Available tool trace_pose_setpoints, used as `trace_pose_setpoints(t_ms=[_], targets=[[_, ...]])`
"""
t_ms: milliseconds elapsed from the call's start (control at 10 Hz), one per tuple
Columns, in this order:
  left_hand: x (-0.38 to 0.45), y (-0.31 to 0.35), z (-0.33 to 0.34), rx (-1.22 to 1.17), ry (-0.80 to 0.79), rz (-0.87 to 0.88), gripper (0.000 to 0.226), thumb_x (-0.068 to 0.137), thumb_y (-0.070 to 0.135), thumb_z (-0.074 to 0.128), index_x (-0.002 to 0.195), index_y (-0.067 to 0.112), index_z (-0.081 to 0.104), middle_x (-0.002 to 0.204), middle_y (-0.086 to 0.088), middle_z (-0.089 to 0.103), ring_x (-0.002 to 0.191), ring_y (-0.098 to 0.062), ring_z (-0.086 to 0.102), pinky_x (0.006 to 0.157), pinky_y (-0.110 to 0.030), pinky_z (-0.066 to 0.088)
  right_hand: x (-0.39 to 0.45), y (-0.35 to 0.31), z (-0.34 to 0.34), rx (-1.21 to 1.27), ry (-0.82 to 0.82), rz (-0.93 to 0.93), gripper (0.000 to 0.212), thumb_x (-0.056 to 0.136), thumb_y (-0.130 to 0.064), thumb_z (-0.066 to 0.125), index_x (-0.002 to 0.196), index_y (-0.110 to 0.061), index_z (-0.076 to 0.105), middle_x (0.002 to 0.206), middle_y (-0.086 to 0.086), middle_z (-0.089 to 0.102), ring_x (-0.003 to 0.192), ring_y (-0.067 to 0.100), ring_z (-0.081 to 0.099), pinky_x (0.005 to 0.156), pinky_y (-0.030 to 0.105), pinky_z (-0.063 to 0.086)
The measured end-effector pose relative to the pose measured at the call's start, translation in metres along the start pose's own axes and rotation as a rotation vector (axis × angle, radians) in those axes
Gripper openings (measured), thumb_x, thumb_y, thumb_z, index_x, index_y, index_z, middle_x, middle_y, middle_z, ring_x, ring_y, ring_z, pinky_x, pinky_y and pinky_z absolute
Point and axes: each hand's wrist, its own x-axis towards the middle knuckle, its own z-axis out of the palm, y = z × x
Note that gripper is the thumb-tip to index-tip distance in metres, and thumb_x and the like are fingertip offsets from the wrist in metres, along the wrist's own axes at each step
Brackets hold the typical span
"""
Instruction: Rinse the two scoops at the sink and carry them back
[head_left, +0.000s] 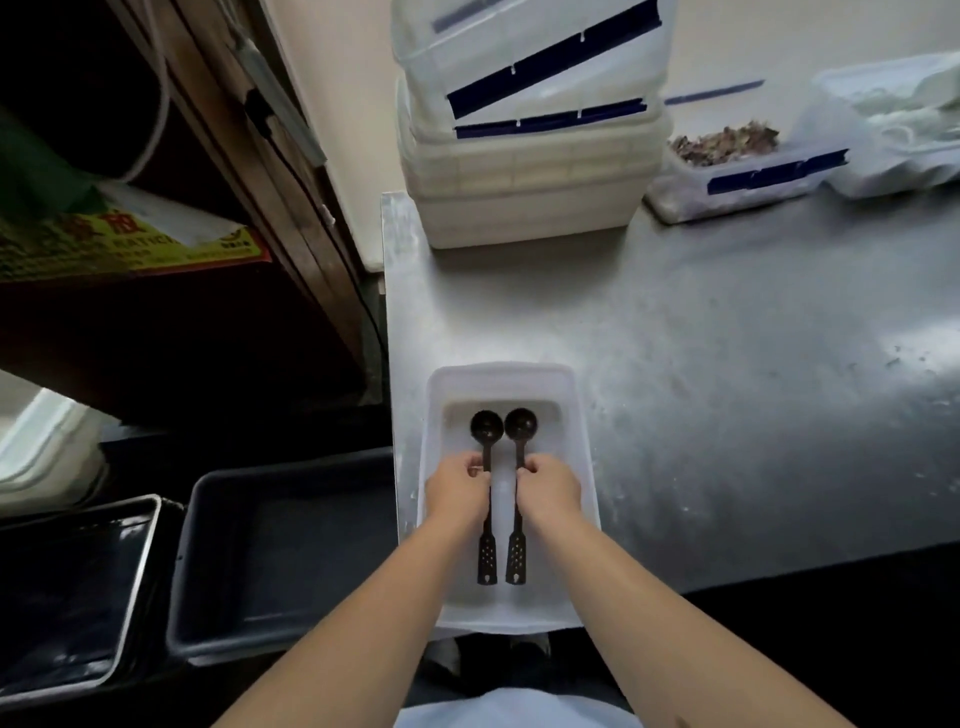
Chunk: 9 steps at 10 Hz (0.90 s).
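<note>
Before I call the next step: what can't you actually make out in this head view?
- Sink: not in view.
- Whether the scoops are wet or rinsed: too dark and small.
- Each grip on the handles: left hand and right hand cover the contact.
- Stacked containers' contents: walls translucent, top cut off.

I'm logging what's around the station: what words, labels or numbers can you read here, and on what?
Yellow and red package on the dark shelf at left: printed lettering in two scripts, too blurred to read.
Blue strips on the stacked white containers: no text visible.
Blue strip on the container of brown bits: no text visible.
Two black scoops and white tray: no markings legible.
</note>
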Motion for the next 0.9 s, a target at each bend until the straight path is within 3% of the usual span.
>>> trace_pose_setpoints(t_ms=[100,200,300,400,500,600,700,800,900], targets=[[0.003,-0.005,0.001,0.069,0.016,-0.012,0.022,0.085,0.016,0.059,0.07,0.032,0.062,0.071,0.013,0.062,0.07,-0.007,0.058,0.055,-0.019,0.04,0.002,0.009,0.011,-0.01,0.0,0.049,0.021,0.092,-0.005,0.045,0.082,0.002,0.063,0.085,0.015,0.068,0.075,0.027,0.056,0.061,0.032,0.039],[0.006,-0.012,0.006,0.087,0.014,-0.023,0.018,0.084,0.015,0.059,0.096,0.023,0.071,0.084,0.005,0.065,0.078,-0.013,0.059,0.059,-0.02,0.04,0.0,0.013,0.015,0.004,0.033,0.07,0.023,0.089,-0.004,0.046,0.09,0.005,0.067,0.091,0.02,0.072,0.083,0.035,0.065,0.067,0.041,0.052],[0.006,-0.013,0.008,0.107,0.03,-0.019,0.017,0.084,0.013,0.055,0.089,0.016,0.071,0.079,0.001,0.067,0.072,-0.013,0.058,0.048,-0.012,0.037,-0.001,0.015,0.018,0.004,0.057,0.059,0.023,0.088,-0.005,0.047,0.089,0.002,0.069,0.091,0.019,0.073,0.079,0.032,0.065,0.067,0.039,0.053],[0.004,-0.013,0.01,0.111,0.059,-0.023,0.014,0.08,0.013,0.056,0.073,0.008,0.067,0.068,-0.006,0.067,0.058,-0.012,0.052,0.039,-0.012,0.034,-0.002,0.015,0.022,-0.025,0.073,0.038,0.019,0.085,-0.002,0.046,0.073,0.0,0.061,0.081,0.018,0.069,0.064,0.024,0.05,0.057,0.033,0.041],[-0.002,-0.009,0.008,0.117,0.109,-0.031,0.02,0.081,0.009,0.055,0.062,0.01,0.047,0.061,-0.001,0.052,0.053,-0.011,0.042,0.041,-0.018,0.03,-0.006,0.015,0.023,-0.107,0.088,0.014,0.019,0.088,-0.003,0.048,0.071,-0.007,0.054,0.08,0.015,0.064,0.065,0.024,0.05,0.056,0.032,0.039],[-0.009,-0.002,0.003,0.186,0.087,0.102,0.002,0.083,0.01,0.056,0.081,0.011,0.056,0.085,-0.005,0.061,0.077,-0.021,0.058,0.06,-0.027,0.046,-0.012,0.015,0.019,-0.206,0.115,-0.047,0.012,0.095,-0.012,0.054,0.083,-0.008,0.056,0.085,0.009,0.062,0.072,0.023,0.056,0.059,0.03,0.042],[-0.021,0.006,-0.01,0.275,0.027,0.297,0.034,0.084,0.013,0.055,0.117,0.018,0.052,0.124,-0.001,0.053,0.105,-0.019,0.056,0.085,-0.032,0.048,-0.022,0.011,0.012,-0.275,0.104,-0.094,0.014,0.095,-0.017,0.058,0.084,-0.014,0.05,0.078,0.0,0.052,0.064,0.015,0.05,0.051,0.025,0.036],[-0.032,0.008,-0.033,0.41,0.025,0.511,0.045,0.088,0.021,0.054,0.131,0.024,0.045,0.143,0.0,0.043,0.127,-0.021,0.048,0.1,-0.034,0.046,-0.032,0.002,-0.004,-0.355,0.064,-0.191,0.011,0.094,-0.017,0.057,0.089,-0.014,0.047,0.078,-0.003,0.046,0.066,0.016,0.049,0.05,0.026,0.034],[-0.039,0.009,-0.062,0.689,0.142,0.657,0.066,0.091,0.04,0.05,0.148,0.019,0.026,0.161,-0.01,0.021,0.148,-0.026,0.02,0.112,-0.04,0.037,-0.048,-0.009,-0.026,-0.456,0.087,-0.401,0.01,0.092,-0.02,0.057,0.096,-0.017,0.049,0.089,-0.002,0.052,0.078,0.02,0.054,0.06,0.031,0.044]])
